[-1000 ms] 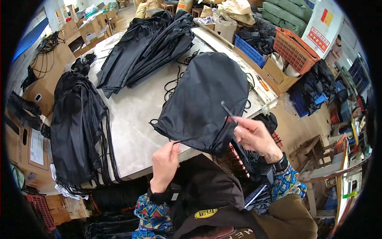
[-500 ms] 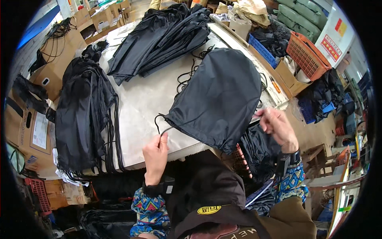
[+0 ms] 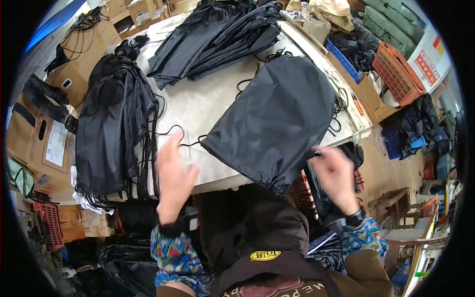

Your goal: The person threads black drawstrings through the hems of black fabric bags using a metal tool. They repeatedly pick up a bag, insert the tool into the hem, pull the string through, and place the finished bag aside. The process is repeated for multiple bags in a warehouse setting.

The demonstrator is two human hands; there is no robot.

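A black drawstring bag (image 3: 277,119) lies flat on the pale tabletop (image 3: 190,116), its gathered mouth edge toward me. From its left corner a thin black cord (image 3: 190,144) runs out loose across the table. My left hand (image 3: 173,180), blurred, is beside this cord with fingers stretched and apart, holding nothing. Close to the bag's lower right edge, my right hand (image 3: 336,173) is half curled and blurred, thumb and fingers loosely apart; nothing shows in it. Whether its fingertips touch the bag is unclear.
Stacked black bags with hanging cords (image 3: 116,128) drape over the table's left side. Another pile of black bags (image 3: 217,42) lies at the back. An orange-handled tool (image 3: 357,105) rests near the right edge. Beyond stand an orange crate (image 3: 398,74) and a cardboard box (image 3: 373,101).
My left hand has let go of the cord and moved left and up. My right hand has moved slightly left and down. The bag lies flatter on the table.
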